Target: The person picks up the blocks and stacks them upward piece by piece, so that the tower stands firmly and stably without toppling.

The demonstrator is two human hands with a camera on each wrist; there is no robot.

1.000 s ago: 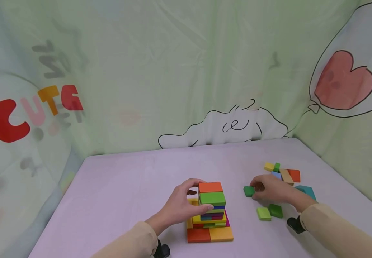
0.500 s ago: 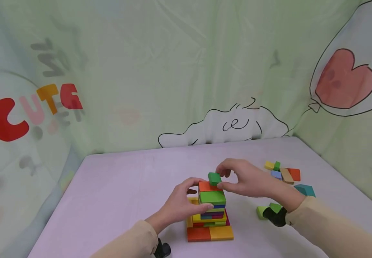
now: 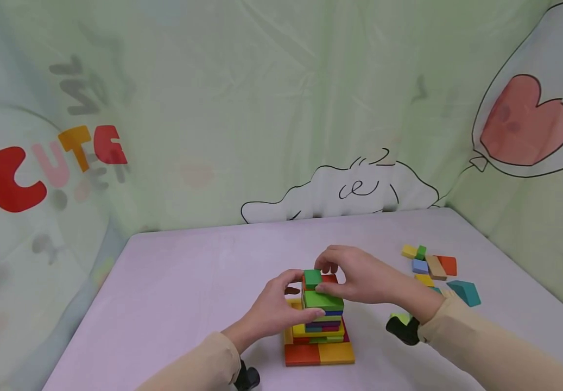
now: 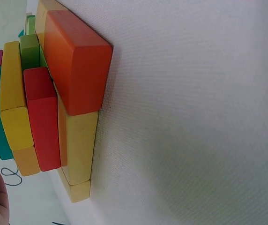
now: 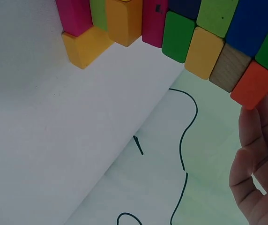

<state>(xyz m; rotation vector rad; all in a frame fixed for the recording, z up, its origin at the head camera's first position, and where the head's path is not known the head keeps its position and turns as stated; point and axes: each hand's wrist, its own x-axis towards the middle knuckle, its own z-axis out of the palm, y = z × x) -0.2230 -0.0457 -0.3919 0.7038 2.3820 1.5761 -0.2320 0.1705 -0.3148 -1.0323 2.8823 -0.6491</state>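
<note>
Block tower [image 3: 327, 319]: stood upright on the lilac tabletop [image 3: 188, 298], flanked by both hands. Many-coloured, built in flat courses, wider at the foot than above. Front of the base formed by an orange-red slab [image 3: 302, 355] and an amber slab [image 3: 337, 354]. Red and lime pieces are laid over these, then a yellow course [image 3: 338, 330], then thin courses of teal, magenta, purple, pale green and blue, then a bright green slab [image 3: 322, 300]. An orange-red block [image 3: 330, 278] is seen at the crown. Edges slightly rounded; on one side grain is shown by a bare-wood block [image 5: 229, 68], and a small dark mark is borne by a magenta block [image 5: 154, 21].

Small green block [image 3: 312, 279]: set on the left part of the tower's crown, pinched between thumb and forefinger of the right hand [image 3: 361, 274]. Tower's upper part is held from the left by the left hand [image 3: 273, 305], thumb laid across the front.

Loose blocks, all right of the tower: yellow block [image 3: 409, 251], blue block [image 3: 420, 266], tan block [image 3: 436, 267] and teal block [image 3: 465, 293] are scattered well apart from it. A lime block [image 3: 398, 316], nearer the tower, is partly hidden by the black wrist device [image 3: 402, 330].
</note>
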